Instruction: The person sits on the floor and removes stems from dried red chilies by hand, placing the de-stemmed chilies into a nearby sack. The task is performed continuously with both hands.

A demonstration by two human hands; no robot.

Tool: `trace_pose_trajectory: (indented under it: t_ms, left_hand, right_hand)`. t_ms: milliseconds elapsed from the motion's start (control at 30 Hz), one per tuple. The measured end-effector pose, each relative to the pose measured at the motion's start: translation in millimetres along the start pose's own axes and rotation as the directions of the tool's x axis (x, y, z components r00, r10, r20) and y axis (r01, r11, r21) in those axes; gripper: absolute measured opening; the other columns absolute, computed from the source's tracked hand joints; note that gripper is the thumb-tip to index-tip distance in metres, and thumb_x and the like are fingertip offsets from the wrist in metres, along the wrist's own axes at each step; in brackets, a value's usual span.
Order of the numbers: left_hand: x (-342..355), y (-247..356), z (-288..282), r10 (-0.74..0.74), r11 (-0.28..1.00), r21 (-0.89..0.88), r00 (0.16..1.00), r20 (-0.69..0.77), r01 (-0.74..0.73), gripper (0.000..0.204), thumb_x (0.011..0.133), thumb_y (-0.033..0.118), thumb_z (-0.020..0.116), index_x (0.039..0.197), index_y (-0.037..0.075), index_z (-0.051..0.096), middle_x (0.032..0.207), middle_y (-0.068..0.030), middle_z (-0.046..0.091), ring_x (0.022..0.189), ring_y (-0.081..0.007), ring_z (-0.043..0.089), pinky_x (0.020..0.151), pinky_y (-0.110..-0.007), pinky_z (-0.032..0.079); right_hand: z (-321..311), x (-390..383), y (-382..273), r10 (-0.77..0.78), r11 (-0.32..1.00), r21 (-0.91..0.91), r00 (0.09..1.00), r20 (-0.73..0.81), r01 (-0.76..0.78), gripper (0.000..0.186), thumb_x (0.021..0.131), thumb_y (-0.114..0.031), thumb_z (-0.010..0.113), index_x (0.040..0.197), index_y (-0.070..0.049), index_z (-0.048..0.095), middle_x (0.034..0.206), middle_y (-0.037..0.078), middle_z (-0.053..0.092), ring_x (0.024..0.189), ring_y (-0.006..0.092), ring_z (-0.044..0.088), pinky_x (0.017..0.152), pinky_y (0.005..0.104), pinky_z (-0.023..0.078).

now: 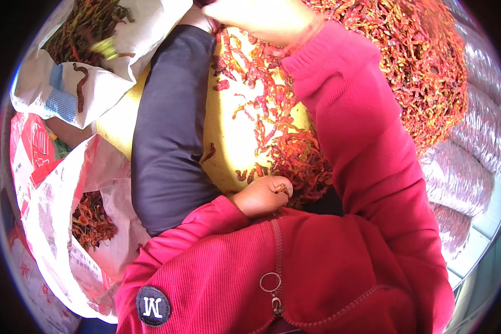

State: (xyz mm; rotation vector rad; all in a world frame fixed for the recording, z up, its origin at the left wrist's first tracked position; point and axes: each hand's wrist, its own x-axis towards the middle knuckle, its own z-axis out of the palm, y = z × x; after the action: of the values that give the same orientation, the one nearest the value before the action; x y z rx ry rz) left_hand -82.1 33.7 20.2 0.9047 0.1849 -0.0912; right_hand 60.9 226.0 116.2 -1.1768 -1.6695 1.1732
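Observation:
My left hand (261, 196) is curled closed in front of my jacket, with a small piece of dried chili pepper (282, 189) showing at its thumb. Beside and below it lies a loose heap of dried red chili peppers (300, 161), spread thinner up the yellow surface (220, 117). My right hand (264, 19) reaches to the top edge, palely overexposed and partly cut off, so its fingers cannot be read. It is nearest to my foot (197, 21) and the upper scattered peppers. A blurred yellow-green thing (104, 49) appears over the white woven bag (145, 33) at upper left.
That bag holds dark dried peppers (83, 33). Below it, a white-and-red bag (55, 211) stands with its mouth open and reddish-brown pieces (92, 220) inside. A big pile of dried peppers (423, 72) fills the upper right. Clear plastic bags (456, 172) line the right side.

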Motion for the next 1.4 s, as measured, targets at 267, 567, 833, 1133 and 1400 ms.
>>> trace_pose_trajectory:
  t_ms: [267, 567, 833, 1133, 1400]
  left_hand:
    - [-2, -6, -6, 0.009, 1.000, -0.017, 0.992, -0.125, -0.011, 0.008, 0.073, -0.001, 0.043, 0.076, 0.004, 0.048, 0.062, 0.0030, 0.045, 0.055, -0.0036, 0.040, 0.049, -0.019, 0.034]
    - [7, -4, -5, -0.097, 0.991, -0.120, 0.938, -0.332, 0.060, 0.010, 0.076, 0.000, 0.043, 0.077, 0.006, 0.051, 0.061, 0.0011, 0.049, 0.053, -0.0043, 0.042, 0.048, -0.018, 0.033]
    - [9, 23, -5, -0.179, 0.877, -0.468, 0.835, -0.521, -0.104, 0.015, 0.077, 0.002, 0.043, 0.088, 0.010, 0.051, 0.062, -0.0010, 0.051, 0.042, -0.0062, 0.041, 0.032, -0.017, 0.029]
    - [4, 22, -14, -0.188, 0.775, -0.604, 0.847, -0.497, -0.183, 0.012, 0.077, 0.004, 0.045, 0.088, 0.006, 0.050, 0.062, -0.0022, 0.050, 0.046, -0.0088, 0.046, 0.032, -0.018, 0.033]
    - [4, 17, -11, 0.019, 0.886, -0.420, 0.920, -0.391, -0.197, 0.009, 0.079, 0.002, 0.044, 0.086, 0.004, 0.049, 0.066, -0.0011, 0.048, 0.058, -0.0080, 0.045, 0.052, -0.020, 0.036]
  right_hand:
    - [27, -101, 117, 0.303, 0.441, -0.847, 0.937, -0.171, -0.297, 0.024, 0.075, -0.018, 0.052, 0.097, -0.008, 0.050, 0.077, 0.013, 0.056, 0.072, 0.0280, 0.055, 0.064, 0.0342, 0.044]
    - [-7, -137, 102, 0.625, 0.718, -0.130, 0.716, -0.311, -0.684, 0.022, 0.077, -0.015, 0.047, 0.098, -0.009, 0.050, 0.073, 0.007, 0.055, 0.065, 0.0178, 0.052, 0.058, 0.0283, 0.041]
    - [13, -193, 43, 0.547, 0.818, 0.277, 0.830, -0.107, -0.503, 0.012, 0.076, -0.008, 0.048, 0.088, -0.004, 0.050, 0.067, 0.001, 0.051, 0.059, 0.0080, 0.048, 0.053, 0.0206, 0.038]
    - [16, -196, 41, 0.448, 0.873, 0.126, 0.876, 0.178, -0.472, 0.014, 0.074, -0.008, 0.053, 0.088, -0.005, 0.052, 0.068, -0.002, 0.051, 0.056, 0.0031, 0.044, 0.051, 0.0196, 0.037]
    - [24, -75, 110, 0.209, 0.558, -0.812, 0.976, -0.064, -0.173, 0.036, 0.072, -0.022, 0.051, 0.106, -0.012, 0.049, 0.115, 0.015, 0.037, 0.114, 0.0316, 0.026, 0.093, 0.0438, 0.021]
